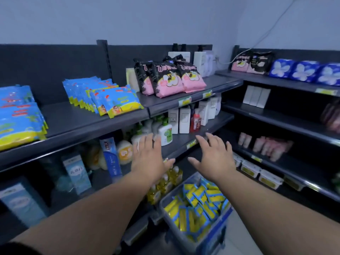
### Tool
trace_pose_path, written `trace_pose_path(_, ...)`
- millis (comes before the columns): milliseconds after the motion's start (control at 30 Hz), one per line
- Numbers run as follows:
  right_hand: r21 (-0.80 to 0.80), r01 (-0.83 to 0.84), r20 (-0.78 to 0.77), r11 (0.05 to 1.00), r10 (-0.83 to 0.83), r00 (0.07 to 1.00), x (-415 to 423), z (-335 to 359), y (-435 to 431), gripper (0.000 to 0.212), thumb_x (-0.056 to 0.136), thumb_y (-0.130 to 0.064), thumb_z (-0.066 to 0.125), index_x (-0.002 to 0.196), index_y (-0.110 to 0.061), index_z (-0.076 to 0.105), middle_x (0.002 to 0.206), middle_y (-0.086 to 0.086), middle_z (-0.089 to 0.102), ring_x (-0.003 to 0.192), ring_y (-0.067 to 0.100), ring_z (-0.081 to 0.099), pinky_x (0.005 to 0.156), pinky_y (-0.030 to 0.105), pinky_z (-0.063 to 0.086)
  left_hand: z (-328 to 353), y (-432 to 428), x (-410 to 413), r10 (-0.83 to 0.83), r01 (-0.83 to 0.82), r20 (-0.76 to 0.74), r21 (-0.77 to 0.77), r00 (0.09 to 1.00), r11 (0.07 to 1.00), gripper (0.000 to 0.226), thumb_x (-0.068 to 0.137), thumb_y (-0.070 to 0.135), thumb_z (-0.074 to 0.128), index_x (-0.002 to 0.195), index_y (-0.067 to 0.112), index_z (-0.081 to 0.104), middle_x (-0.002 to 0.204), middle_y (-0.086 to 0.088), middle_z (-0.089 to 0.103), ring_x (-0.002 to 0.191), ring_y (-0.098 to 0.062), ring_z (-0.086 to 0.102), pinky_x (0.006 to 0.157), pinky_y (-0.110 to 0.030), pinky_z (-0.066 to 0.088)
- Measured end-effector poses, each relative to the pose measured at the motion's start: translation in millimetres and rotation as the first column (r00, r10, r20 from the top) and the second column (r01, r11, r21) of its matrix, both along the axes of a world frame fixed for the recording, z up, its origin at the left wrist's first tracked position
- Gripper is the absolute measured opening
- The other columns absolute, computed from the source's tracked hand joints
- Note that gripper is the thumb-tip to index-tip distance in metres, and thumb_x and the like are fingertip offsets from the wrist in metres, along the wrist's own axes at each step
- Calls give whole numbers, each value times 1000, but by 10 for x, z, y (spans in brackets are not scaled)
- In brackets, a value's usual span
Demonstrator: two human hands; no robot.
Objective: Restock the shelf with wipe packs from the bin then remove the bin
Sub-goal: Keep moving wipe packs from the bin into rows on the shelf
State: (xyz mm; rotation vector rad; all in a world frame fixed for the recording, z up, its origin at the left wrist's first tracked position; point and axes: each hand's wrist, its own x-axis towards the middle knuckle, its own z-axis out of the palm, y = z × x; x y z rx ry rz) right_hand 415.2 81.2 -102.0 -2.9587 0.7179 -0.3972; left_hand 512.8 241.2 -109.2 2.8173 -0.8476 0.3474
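The wipe packs (198,203) you are restocking lie heaped in the bin (211,242), blue and yellow, some on edge and some flat. The bin sits low in front of the shelving, below your right forearm and just right of a row of yellow bottles (165,183).

Your 2 hands hover above it, palms down and apart from each other. Your left hand (149,157) has its fingers straight and spread, grasping nothing. Your right hand (213,159) is the same, fingers released and fanned out, touching no pack.

On the top shelf (73,116) more packs of the same kind are in place: a leaning row (103,96) near the middle and a stacked pile (18,116) at the far left, with bare shelf between them.

To the right of the row stand 3 pink and black bags (169,80), with white pump bottles (200,59) behind them. One level down, a white and green soap bottle (165,133) stands just beyond your left fingertips. On the side unit at the right, blue flowered packs (301,70) line the top level.
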Motion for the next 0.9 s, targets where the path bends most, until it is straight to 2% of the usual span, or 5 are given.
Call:
trace_pose_path(167, 25, 37, -95, 999, -35, 995, -371, -416, -609, 77, 89, -66, 41, 152, -33, 11, 161, 0, 6, 148, 23, 2, 119, 52, 3, -444, -513, -260, -5, 7, -90, 20, 996, 1000, 87, 88, 68, 39, 152, 21, 5, 160, -4, 5, 146, -26, 4, 118, -45, 2)
trace_pose_path(333, 99, 83, -197, 992, -62, 978, -449, -924, -959, 76, 89, -67, 41, 151, -34, 12, 161, -1, 7, 148, 22, 4, 118, 51, 1, -952, -771, -300, -2, 4, -95, 27, 995, 1000, 85, 84, 68, 46, 149, 20, 19, 156, -4, 18, 144, -26, 16, 117, -46, 12)
trace_pose_path(500, 170, 126, -296, 977, -71, 952, -286, -1417, -1147, 74, 89, -65, 42, 151, -34, 14, 161, 0, 7, 148, 21, 6, 118, 50, 6, -1481, -904, -12, 32, -1, -271, 114, 962, 994, 90, 85, 70, 42, 152, 21, 7, 159, -5, 6, 146, -26, 4, 117, -44, 3)
trace_pose_path(667, 171, 165, -381, 971, -89, 921, 27, -1885, -1295, 75, 88, -67, 40, 150, -33, 16, 160, 0, 11, 147, 22, 9, 118, 50, 8, -1963, -1026, 426, 62, -6, -364, 153, 929, 988, 91, 85, 71, 40, 152, 21, 4, 160, -4, 4, 146, -26, 4, 118, -44, 4)
trace_pose_path(900, 216, 156, -486, 964, -32, 873, 355, -2660, -1381, 74, 88, -64, 45, 150, -35, 19, 160, 0, 15, 146, 19, 15, 118, 47, 13, -2649, -1145, 762, 98, 23, -465, 247, 880, 969, 87, 88, 68, 38, 152, 20, 5, 160, -7, 3, 146, -27, 3, 119, -45, 6)
